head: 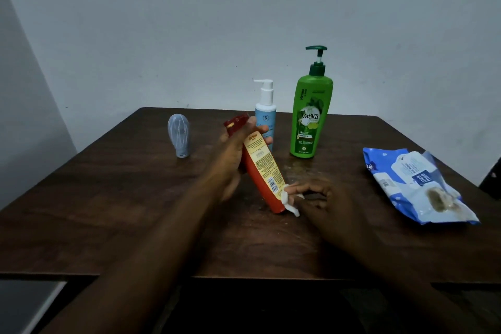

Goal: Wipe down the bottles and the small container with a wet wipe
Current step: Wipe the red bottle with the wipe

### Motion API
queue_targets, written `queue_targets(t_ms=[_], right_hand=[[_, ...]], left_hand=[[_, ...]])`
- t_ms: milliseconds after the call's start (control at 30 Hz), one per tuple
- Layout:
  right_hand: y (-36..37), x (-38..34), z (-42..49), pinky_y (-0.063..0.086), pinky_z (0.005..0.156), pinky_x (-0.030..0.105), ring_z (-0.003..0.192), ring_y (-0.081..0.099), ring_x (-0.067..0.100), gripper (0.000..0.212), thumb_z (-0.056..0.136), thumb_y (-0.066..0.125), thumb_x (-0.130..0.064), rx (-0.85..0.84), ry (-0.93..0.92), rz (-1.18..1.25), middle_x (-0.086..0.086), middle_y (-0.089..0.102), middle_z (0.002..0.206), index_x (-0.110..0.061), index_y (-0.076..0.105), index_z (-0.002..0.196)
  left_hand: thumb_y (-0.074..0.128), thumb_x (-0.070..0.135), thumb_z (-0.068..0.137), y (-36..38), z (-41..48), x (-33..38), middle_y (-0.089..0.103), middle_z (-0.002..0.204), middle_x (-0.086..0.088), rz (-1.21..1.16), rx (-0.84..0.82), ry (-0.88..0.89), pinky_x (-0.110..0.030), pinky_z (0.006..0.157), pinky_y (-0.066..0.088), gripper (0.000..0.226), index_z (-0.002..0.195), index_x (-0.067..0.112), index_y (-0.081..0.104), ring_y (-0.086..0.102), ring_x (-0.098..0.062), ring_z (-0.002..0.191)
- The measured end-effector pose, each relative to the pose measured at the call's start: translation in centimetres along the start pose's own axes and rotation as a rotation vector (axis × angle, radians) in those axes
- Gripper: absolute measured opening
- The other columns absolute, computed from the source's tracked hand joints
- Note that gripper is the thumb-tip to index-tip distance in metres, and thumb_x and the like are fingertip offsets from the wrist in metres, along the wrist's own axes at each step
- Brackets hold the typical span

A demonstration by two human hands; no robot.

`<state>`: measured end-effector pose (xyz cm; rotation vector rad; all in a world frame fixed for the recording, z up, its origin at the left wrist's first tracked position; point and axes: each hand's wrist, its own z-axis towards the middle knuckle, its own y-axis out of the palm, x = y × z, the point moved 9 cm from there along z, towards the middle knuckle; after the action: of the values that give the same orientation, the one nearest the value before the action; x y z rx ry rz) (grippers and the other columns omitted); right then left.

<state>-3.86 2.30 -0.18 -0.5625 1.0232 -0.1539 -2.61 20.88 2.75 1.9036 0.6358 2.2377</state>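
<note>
My left hand [233, 160] grips an orange bottle [264, 171] with a red cap, tilted so its cap points up-left and its base rests near the table. My right hand [322, 198] presses a white wet wipe [290, 203] against the bottle's lower end. Behind them stand a light blue pump bottle [267, 116] and a tall green pump bottle [309, 116]. A small grey container [179, 135] stands upright at the back left.
A blue and white wet wipe pack [414, 184] lies at the right side of the dark wooden table [135, 198]. A pale wall stands just behind the table's far edge.
</note>
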Motion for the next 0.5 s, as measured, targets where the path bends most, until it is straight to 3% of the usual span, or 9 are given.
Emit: queue_targets(t_ms=[133,300,367,433,500], right_hand=[[-0.1,-1.8,-0.6,0.044,0.080,0.003,0.099,0.061,-0.014,0.024,0.084,0.076,-0.018,0.050,-0.129,-0.128,-0.030,0.069,0.096,-0.042,0.075,0.087],[1.4,-4.1,-1.7,0.048,0.089,0.015,0.101,0.063,0.002,0.017,0.082,0.074,-0.014,0.064,-0.366,-0.264,-0.007,0.074,0.106,-0.024,0.079,0.095],[2.0,-5.0,-2.4,0.046,0.092,0.020,0.105,0.061,0.008,0.019,0.082,0.069,-0.018,0.024,-0.468,-0.316,0.002,0.073,0.109,-0.018,0.078,0.098],[1.4,-5.4,-2.7,0.050,0.094,0.024,0.104,0.063,0.009,0.027,0.084,0.059,-0.028,0.032,-0.498,-0.368,0.003,0.073,0.110,-0.018,0.078,0.100],[-0.1,-5.4,-2.3,0.049,0.094,0.019,0.103,0.064,0.004,0.027,0.085,0.057,-0.029,0.068,-0.445,-0.325,-0.005,0.072,0.111,-0.020,0.078,0.099]], left_hand=[[0.061,0.044,0.093,-0.4,0.5,-1.8,0.073,0.099,-0.004,-0.223,0.070,-0.056,-0.060,0.099,0.050,0.030,0.108,0.018,0.061,0.069,-0.023,0.097],[0.062,0.046,0.093,-1.3,0.5,-2.2,0.070,0.098,-0.006,-0.386,0.106,-0.079,-0.062,0.096,0.051,0.041,0.119,0.015,0.055,0.067,-0.024,0.093],[0.060,0.046,0.094,-1.5,0.3,-2.0,0.069,0.096,-0.006,-0.438,0.095,-0.077,-0.061,0.093,0.053,0.037,0.115,0.015,0.056,0.067,-0.024,0.093],[0.056,0.046,0.097,-1.5,0.1,-1.6,0.068,0.093,-0.006,-0.464,0.063,-0.070,-0.060,0.093,0.052,0.032,0.107,0.015,0.057,0.066,-0.023,0.091],[0.055,0.046,0.097,-1.5,-0.2,-1.2,0.069,0.091,-0.005,-0.478,0.032,-0.066,-0.059,0.093,0.052,0.035,0.110,0.014,0.057,0.066,-0.022,0.090]])
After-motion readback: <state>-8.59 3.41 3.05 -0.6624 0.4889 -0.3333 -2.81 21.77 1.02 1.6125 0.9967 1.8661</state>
